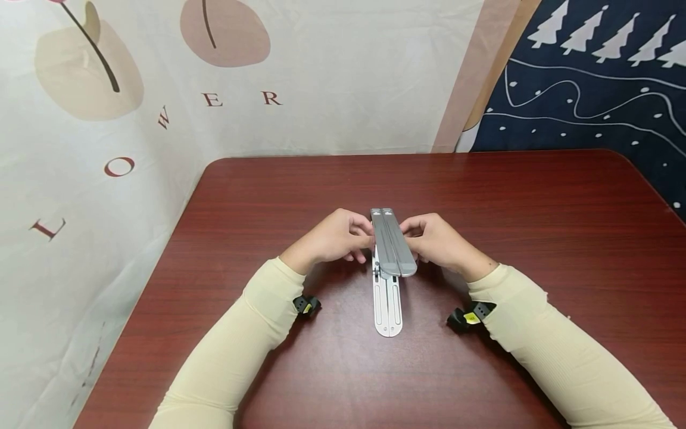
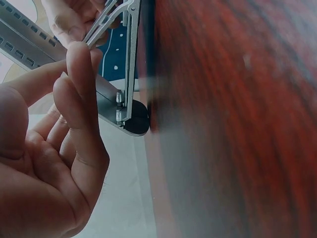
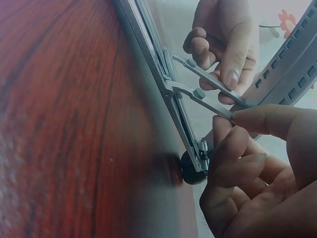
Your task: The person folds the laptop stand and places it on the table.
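A silver folding laptop stand (image 1: 387, 304) stands partly unfolded on the table, its base flat and its grey upper arms (image 1: 393, 241) tilted up from the hinge at the far end. My left hand (image 1: 339, 237) is at its left side, and my right hand (image 1: 438, 243) faces it from the right. In the right wrist view, thumb and index finger of the right hand pinch the near support strut (image 3: 210, 105). The left hand (image 3: 230, 42) pinches the other strut (image 3: 210, 77) behind it. A row of slots (image 3: 290, 62) runs along the raised arm's underside.
The dark red wooden table (image 1: 268, 190) has rounded far corners. Behind it hangs a pale printed cloth (image 1: 348, 71), with a navy tree-patterned cloth (image 1: 589, 89) at the right. Small black wrist devices (image 1: 306, 305) sit under both sleeves.
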`<action>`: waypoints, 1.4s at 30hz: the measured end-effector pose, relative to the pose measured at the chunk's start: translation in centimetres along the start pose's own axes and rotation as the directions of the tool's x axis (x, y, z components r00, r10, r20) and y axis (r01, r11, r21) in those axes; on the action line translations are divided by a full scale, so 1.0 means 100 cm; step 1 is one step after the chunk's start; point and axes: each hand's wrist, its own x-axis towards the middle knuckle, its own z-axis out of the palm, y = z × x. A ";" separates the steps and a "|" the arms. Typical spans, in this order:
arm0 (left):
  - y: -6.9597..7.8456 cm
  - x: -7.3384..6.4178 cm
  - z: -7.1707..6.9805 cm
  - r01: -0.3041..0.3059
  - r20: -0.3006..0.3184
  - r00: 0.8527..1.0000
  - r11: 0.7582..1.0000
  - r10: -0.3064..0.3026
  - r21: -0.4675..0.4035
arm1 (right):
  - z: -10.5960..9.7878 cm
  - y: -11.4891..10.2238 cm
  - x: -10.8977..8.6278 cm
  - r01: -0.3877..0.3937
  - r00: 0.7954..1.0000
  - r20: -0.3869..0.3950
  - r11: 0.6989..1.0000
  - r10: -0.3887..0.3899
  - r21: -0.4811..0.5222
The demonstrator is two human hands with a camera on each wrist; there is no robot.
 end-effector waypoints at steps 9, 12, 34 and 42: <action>0.001 0.000 0.000 0.010 0.002 1.000 1.000 -0.010 0.009 | 0.001 0.002 0.000 0.008 1.000 0.010 1.000 -0.008 -0.010; 0.000 0.000 0.000 0.010 0.002 1.000 1.000 -0.010 0.018 | 0.001 0.002 0.000 0.009 1.000 0.010 1.000 -0.009 -0.017; 0.000 0.000 0.001 -0.007 -0.008 1.000 0.998 0.007 0.065 | 0.001 0.006 0.002 0.028 0.999 0.029 0.999 -0.027 -0.044; 0.001 0.000 0.001 -0.002 -0.001 1.000 0.997 0.002 0.082 | 0.002 0.007 0.003 0.025 0.999 0.030 0.998 -0.023 -0.053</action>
